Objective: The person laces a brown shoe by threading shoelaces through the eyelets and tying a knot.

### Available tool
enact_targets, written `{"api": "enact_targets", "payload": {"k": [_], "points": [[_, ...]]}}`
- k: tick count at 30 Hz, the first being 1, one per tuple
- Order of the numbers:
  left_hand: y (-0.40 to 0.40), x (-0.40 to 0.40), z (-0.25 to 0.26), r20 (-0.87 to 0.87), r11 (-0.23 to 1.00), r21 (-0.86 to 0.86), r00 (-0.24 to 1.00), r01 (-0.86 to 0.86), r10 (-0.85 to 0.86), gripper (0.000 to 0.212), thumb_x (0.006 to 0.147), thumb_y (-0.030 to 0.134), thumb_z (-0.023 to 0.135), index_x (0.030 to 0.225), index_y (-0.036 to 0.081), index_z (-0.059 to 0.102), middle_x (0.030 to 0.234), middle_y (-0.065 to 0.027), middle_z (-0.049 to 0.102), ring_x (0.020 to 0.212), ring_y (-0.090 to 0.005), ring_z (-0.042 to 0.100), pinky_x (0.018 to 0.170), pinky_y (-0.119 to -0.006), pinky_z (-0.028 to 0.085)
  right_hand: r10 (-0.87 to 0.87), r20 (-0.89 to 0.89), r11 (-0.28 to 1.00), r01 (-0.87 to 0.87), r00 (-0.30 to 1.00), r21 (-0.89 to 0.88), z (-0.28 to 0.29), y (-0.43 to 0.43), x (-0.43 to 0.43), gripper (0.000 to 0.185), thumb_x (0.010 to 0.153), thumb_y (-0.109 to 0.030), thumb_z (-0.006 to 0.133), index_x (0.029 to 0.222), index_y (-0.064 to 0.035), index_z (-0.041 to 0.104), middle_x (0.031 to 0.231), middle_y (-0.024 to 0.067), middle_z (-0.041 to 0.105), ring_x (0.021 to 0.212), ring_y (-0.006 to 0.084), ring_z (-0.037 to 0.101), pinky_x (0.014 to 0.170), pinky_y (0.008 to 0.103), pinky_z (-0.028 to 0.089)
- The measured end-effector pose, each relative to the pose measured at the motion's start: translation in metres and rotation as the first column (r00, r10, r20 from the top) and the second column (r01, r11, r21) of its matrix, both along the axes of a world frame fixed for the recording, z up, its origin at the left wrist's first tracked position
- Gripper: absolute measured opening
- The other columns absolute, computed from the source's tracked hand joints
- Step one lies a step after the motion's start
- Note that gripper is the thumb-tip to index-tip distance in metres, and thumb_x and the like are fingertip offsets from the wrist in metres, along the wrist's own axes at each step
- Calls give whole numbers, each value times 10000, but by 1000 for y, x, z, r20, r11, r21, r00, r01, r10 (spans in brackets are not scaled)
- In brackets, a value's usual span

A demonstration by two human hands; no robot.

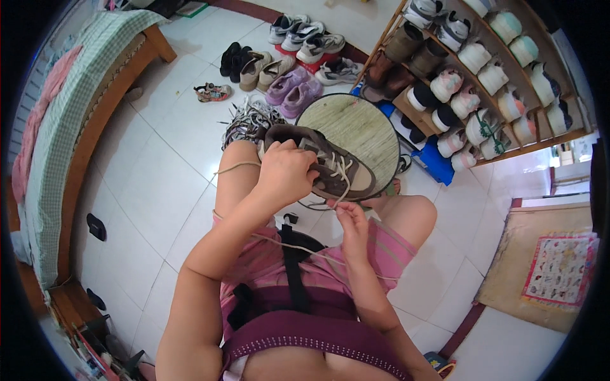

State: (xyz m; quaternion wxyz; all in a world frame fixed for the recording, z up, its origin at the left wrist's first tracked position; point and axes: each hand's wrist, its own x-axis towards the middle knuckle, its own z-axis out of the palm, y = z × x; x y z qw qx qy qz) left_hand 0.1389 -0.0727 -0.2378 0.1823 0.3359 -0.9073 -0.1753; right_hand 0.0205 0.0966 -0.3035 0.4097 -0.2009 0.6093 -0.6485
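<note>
A brown and beige sneaker (pixel 358 179) lies across the round wood-patterned top of a small stool or table (pixel 367 119), its toe towards the right. My left hand (pixel 288 170) is closed over the sneaker near its tongue and eyelets, and the fingertips hide part of the lacing. Cream shoelace (pixel 344 167) crosses the front eyelets. One length runs down to my right hand (pixel 351 224), pinched between thumb and fingers. Another long stretch of cream lace (pixel 300 246) trails over my lap and the left thigh.
A tangled heap of shoelaces (pixel 250 119) lies on the tiles beyond my left knee. Purple sneakers (pixel 293 90) and other pairs stand behind it. A crowded shoe rack (pixel 481 81) rises at the right, near a blue box (pixel 434 162). A wooden bed (pixel 102 112) borders the left.
</note>
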Motion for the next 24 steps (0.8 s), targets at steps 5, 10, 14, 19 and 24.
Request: {"api": "enact_targets", "payload": {"k": [5, 10, 14, 19, 24], "points": [[2, 4, -7, -140, 999, -26, 989, -40, 36, 158, 675, 203, 757, 768, 94, 692, 712, -43, 659, 786, -234, 577, 732, -376, 420, 172, 287, 976, -202, 942, 76, 14, 8, -6, 206, 963, -187, 570, 1006, 12, 599, 841, 63, 620, 754, 125, 555, 785, 293, 453], [3, 3, -9, -163, 1000, -3, 986, -29, 29, 149, 661, 193, 762, 748, 101, 683, 677, -38, 640, 767, -217, 559, 709, -357, 394, -213, 185, 945, 250, 959, -211, 94, 62, -83, 306, 1031, -273, 426, 947, -30, 590, 882, 71, 604, 816, 171, 564, 760, 322, 469], [3, -2, -10, -215, 999, -14, 976, -33, 29, 149, 653, 190, 765, 737, 100, 682, 671, -35, 644, 757, -209, 556, 715, -355, 393, -252, -69, 705, 134, 965, -696, 165, 93, -156, 282, 981, -220, 488, 921, 43, 572, 1039, 215, 607, 1115, 270, 510, 882, 339, 478], [2, 0, -12, -195, 998, 2, 979, -62, 62, 148, 645, 188, 765, 736, 103, 686, 668, -34, 643, 749, -209, 557, 711, -354, 393, -820, 210, 279, 693, 532, -665, 231, 35, -93, 245, 919, -148, 567, 713, -39, 492, 697, 41, 444, 757, 174, 456, 804, 338, 401], [0, -3, -9, -213, 998, 10, 975, -59, 60, 157, 629, 186, 767, 739, 101, 693, 662, -32, 643, 735, -210, 555, 687, -360, 394, 12, -50, 376, -51, 999, -925, 189, 66, -152, 244, 927, -223, 578, 980, 12, 620, 756, 24, 450, 598, 102, 349, 497, 262, 288]]}}
